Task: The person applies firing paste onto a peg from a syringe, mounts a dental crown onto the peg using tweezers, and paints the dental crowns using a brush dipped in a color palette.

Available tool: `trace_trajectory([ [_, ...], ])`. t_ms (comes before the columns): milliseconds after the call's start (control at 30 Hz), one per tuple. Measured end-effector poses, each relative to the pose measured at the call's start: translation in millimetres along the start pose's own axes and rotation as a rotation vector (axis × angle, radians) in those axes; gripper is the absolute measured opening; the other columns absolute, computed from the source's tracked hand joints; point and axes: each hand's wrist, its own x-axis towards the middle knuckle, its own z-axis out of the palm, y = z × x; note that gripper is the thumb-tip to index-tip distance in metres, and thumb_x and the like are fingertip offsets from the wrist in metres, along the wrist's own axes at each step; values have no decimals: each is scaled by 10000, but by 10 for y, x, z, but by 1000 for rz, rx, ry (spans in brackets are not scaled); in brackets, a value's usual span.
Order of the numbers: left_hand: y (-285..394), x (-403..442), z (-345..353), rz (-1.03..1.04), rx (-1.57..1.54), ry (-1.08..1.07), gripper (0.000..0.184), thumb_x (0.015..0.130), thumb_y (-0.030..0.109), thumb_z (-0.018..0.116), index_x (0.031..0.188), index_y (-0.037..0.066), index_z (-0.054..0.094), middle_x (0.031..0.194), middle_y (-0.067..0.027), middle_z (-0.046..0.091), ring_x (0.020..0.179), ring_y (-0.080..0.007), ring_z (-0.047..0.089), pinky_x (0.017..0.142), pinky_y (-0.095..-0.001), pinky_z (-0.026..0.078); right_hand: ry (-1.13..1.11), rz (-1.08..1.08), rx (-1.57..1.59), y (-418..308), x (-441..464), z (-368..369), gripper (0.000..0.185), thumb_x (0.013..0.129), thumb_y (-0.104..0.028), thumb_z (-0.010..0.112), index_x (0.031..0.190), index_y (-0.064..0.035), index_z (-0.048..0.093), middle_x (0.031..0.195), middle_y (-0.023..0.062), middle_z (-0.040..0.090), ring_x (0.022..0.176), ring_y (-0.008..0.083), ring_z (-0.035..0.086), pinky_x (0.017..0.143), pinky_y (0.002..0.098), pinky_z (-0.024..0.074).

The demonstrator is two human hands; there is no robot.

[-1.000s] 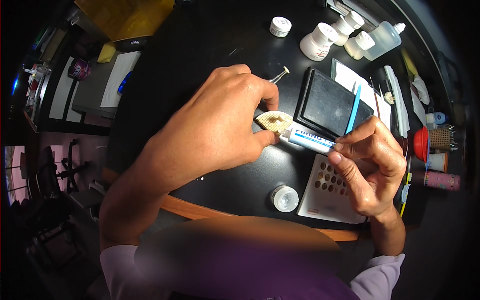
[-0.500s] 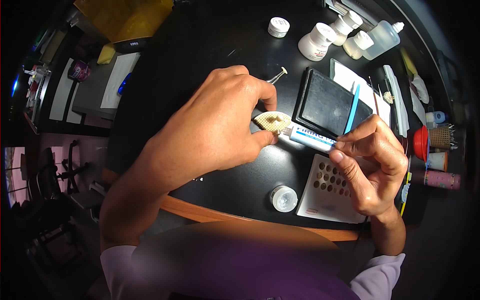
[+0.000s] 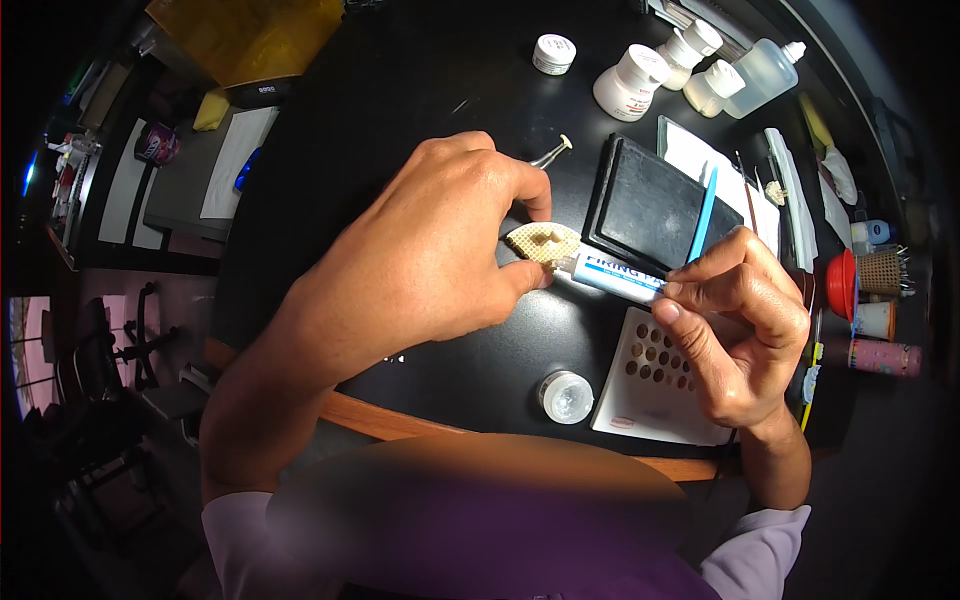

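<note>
Between the thumb and index finger of my left hand (image 3: 425,245) is a small cream honeycomb firing tray (image 3: 528,238), gripped at its edges. A pale lump (image 3: 554,238) rests on the tray. My right hand (image 3: 745,325) pinches the rear end of a white and blue tube of firing paste (image 3: 612,277). The tube lies nearly level, its nozzle pointing left to the tray's lower edge beside my left thumb. Whether the nozzle touches the tray or the lump, I cannot tell. Behind my left fingers stands a metal tweezer-like tool (image 3: 552,152) with a pale tip.
A black box (image 3: 640,200) with a blue-handled tool (image 3: 706,210) sits beyond the tube. An open jar (image 3: 567,398) and a white palette with round wells (image 3: 650,390) lie nearer. White bottles (image 3: 630,85) and a small lidded jar (image 3: 554,54) stand at the back.
The view has shifted very slightly. Both hands keep their hold, and the tube stays at the tray's edge with hardly any movement.
</note>
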Motion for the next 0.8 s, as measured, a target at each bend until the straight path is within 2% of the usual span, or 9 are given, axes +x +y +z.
trace_trajectory([
  [433,-2,-5,2,15,9,5,338,713,157,952,990,61,783,893,-91,638,798,-202,626,711,-358,521,-23,34,3,10,1,-6,136,725,73,854,817,46,757,772,139,695,705,189,676,624,288,513],
  [700,-12,16,-9,7,8,-10,368,702,183,959,1007,68,789,882,-74,629,779,-187,593,717,-341,517,67,82,-12,-97,-14,-244,139,781,85,826,791,32,698,812,135,706,733,175,659,661,289,490],
  [800,-41,11,6,-14,8,30,400,682,175,967,1025,71,791,878,-62,623,778,-180,573,728,-335,515,137,204,-31,-207,-155,-440,120,823,55,806,823,22,691,817,120,692,733,160,632,678,282,477],
])
